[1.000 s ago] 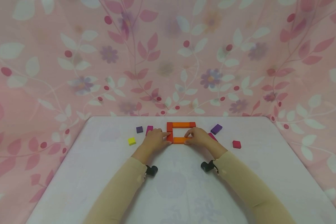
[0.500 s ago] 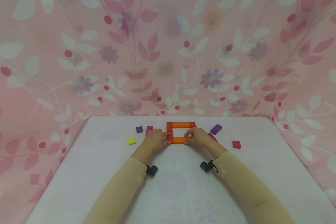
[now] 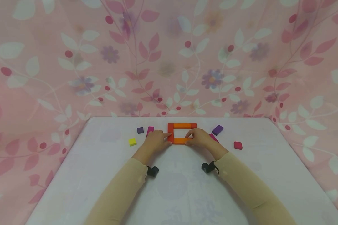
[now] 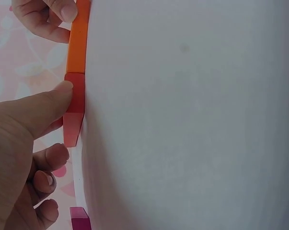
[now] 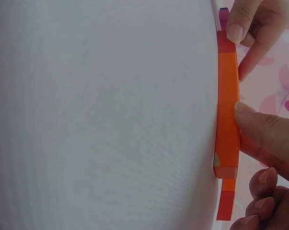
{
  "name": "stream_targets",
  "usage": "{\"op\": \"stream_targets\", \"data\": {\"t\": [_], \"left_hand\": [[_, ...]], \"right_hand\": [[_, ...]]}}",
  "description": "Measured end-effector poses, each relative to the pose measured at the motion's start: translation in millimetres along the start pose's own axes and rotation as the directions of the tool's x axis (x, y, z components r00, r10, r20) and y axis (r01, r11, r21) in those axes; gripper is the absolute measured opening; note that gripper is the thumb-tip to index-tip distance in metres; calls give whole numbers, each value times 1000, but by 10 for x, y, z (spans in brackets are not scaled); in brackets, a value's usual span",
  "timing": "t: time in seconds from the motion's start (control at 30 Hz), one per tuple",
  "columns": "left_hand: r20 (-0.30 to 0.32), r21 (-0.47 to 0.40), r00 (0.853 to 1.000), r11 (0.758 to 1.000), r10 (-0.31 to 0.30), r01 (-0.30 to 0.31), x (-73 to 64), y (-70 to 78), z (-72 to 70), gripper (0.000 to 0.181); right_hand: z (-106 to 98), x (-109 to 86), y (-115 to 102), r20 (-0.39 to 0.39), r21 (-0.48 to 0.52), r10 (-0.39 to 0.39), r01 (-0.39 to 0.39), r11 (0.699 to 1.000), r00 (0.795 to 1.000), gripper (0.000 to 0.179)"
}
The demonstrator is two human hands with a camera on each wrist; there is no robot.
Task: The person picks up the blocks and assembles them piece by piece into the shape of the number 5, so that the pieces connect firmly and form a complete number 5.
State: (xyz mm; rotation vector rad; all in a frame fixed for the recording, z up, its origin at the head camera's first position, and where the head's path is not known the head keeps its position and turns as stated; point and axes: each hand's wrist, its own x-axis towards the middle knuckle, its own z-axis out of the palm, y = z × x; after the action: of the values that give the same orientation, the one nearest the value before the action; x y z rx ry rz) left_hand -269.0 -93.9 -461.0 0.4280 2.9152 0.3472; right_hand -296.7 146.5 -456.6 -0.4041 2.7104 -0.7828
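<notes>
My left hand [image 3: 155, 140] pinches the near red block [image 4: 77, 96] between thumb and forefinger at the front left corner of a block frame. With thumb and forefinger, my right hand [image 3: 201, 137] pinches the near orange block [image 5: 228, 103], whose left end meets that red block. Behind them, a far red block [image 3: 170, 126] continues the left side. A far orange block [image 3: 181, 125] forms the back, ending in a small red block [image 3: 193, 125] at the right. The near orange block's right end is hidden under my right hand in the head view.
Left of the frame lie a dark purple block [image 3: 140, 130], a yellow block [image 3: 132, 142] and a magenta block [image 3: 150, 129]. To the right are a purple block [image 3: 217, 129], another magenta block [image 3: 213, 137] and a crimson block [image 3: 238, 145]. A floral curtain [image 3: 169, 62] hangs behind the table.
The near orange block has shifted very slightly left against the near red block. Both hands keep their hold in nearly the same place.
</notes>
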Motion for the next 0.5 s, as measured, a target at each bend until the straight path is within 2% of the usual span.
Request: {"op": "stream_targets", "data": {"t": [0.5], "left_hand": [[-4,-23,1000,1000,9,-10,-4,-5,9,59]], "right_hand": [[5,-1,-17,6,2,15,-15,1000,1000,29]]}}
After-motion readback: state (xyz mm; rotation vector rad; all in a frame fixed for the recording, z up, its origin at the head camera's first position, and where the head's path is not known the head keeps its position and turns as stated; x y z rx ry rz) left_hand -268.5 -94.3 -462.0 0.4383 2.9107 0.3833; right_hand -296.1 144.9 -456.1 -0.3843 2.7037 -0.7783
